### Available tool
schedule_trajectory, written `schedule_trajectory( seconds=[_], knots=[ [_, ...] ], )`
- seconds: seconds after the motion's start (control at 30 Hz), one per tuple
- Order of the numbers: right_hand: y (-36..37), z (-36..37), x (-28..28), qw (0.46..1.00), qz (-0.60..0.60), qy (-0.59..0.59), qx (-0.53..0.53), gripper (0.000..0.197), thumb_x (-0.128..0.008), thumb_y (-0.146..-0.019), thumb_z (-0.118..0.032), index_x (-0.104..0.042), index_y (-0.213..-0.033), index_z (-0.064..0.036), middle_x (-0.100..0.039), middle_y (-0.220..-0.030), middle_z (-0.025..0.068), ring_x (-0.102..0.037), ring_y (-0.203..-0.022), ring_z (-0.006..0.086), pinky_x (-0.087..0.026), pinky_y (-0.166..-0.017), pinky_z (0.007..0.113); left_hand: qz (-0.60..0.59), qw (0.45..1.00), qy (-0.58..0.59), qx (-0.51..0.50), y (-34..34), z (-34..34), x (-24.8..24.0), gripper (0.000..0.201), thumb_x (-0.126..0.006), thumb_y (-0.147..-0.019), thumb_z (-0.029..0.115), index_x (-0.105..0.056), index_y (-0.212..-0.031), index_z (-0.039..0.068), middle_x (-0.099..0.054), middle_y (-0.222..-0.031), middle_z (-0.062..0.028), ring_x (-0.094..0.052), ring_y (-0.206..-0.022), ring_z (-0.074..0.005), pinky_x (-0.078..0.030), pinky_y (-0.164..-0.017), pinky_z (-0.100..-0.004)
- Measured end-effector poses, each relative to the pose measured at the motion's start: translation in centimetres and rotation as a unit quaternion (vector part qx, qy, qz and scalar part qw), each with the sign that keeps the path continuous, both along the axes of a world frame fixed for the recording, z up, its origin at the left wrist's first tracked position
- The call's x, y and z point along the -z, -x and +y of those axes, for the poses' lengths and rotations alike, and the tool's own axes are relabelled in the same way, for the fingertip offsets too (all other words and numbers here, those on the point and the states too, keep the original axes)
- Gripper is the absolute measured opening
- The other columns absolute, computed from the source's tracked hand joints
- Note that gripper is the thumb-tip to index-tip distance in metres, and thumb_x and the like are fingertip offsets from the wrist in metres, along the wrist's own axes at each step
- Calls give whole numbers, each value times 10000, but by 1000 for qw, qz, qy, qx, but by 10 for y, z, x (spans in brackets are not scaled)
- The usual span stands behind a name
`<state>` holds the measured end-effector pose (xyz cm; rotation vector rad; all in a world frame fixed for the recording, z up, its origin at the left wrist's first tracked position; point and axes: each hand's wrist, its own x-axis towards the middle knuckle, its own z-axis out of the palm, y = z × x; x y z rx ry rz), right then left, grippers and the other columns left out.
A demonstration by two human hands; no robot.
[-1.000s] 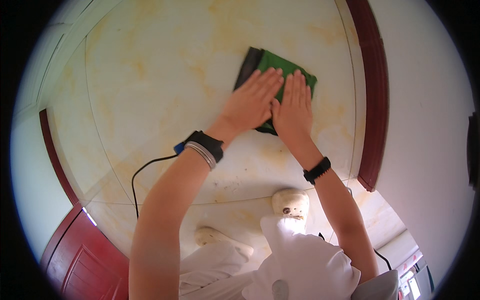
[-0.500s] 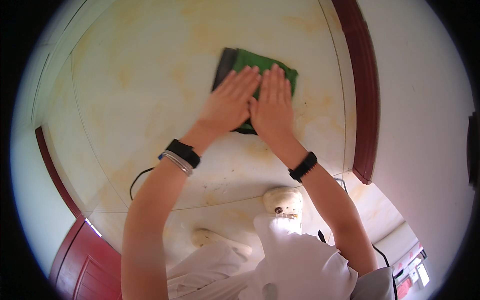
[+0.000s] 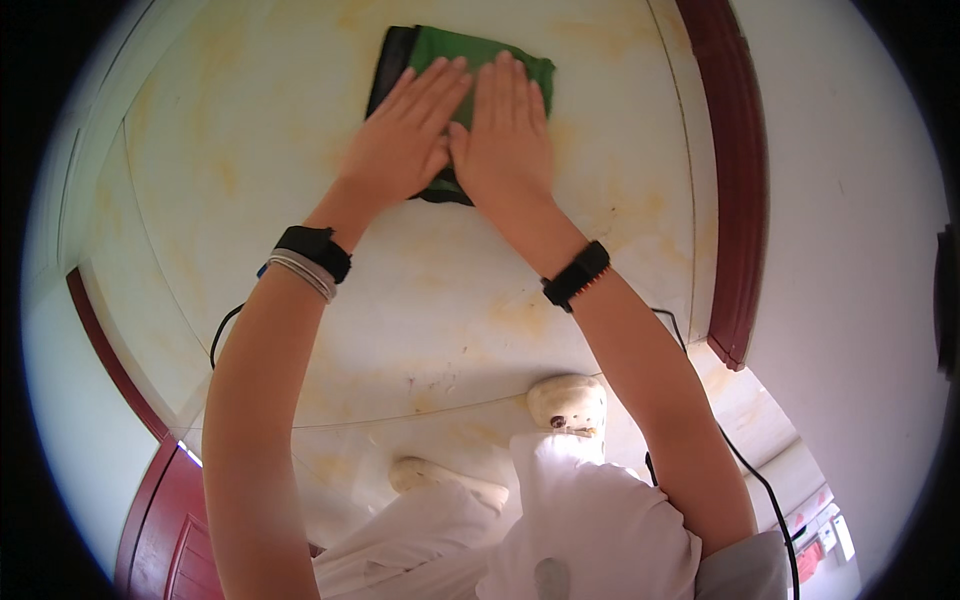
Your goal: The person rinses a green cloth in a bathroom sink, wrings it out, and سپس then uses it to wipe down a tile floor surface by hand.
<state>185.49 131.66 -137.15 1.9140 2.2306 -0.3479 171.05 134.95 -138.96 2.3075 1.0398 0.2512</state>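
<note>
A folded green cloth (image 3: pixel 455 45) with a black edge lies flat on the pale tiled floor (image 3: pixel 250 190). My left hand (image 3: pixel 400 135) presses on its left part, palm down with the fingers stretched out. Beside it, my right hand (image 3: pixel 505 135) lies flat on the right part of the cloth, fingers straight and close together. The two thumbs nearly meet over the cloth. Both hands cover much of its middle and near side. Black bands are on both wrists, and thin bracelets circle the left one.
Dark red baseboard (image 3: pixel 735 200) runs along the white wall (image 3: pixel 840 200) at the right. A red door (image 3: pixel 165 530) stands at the lower left. My cream clogs (image 3: pixel 565 403) are on the floor below my hands. A black cable (image 3: pixel 765 480) hangs by my right arm. Small dark specks dot the floor.
Both hands have moved farther away and somewhat to the left, and the green cloth has slid along the floor under them. The hands remain flat on it.
</note>
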Motion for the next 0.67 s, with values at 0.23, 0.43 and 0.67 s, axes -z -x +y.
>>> schedule_trajectory(
  seconds=[0.23, 0.43, 0.67],
  knots=[
    [-53, -57, -36, 996, 9, 58, 72, 631, -459, -892, -299, -255, -1368, 62, -206, -1455, 213, -196, -1358, 311, -141, -1116, 412, -56, 996, 28, 60, -59, -42, -16, 535, -443, -835, 159, -362, -1336, -9, -349, -1410, -136, -308, -1321, -263, -233, -1098, -411],
    [-64, -64, -43, 998, -7, 44, 47, 602, -484, -879, -269, -307, -1335, 83, -246, -1431, 231, -248, -1335, 332, -189, -1102, 427, -74, 996, 36, 27, -71, -59, -20, 503, -450, -864, 182, -382, -1326, -5, -368, -1400, -130, -328, -1310, -246, -245, -1093, -395],
    [-39, -2, 8, 998, 59, -18, 8, 607, -488, -874, -292, -325, -1336, 66, -262, -1430, 221, -241, -1340, 315, -165, -1113, 416, -14, 1000, 8, -18, -39, -9, 17, 553, -461, -868, 168, -305, -1382, 36, -289, -1448, -117, -280, -1334, -244, -211, -1108, -395]
  ],
)
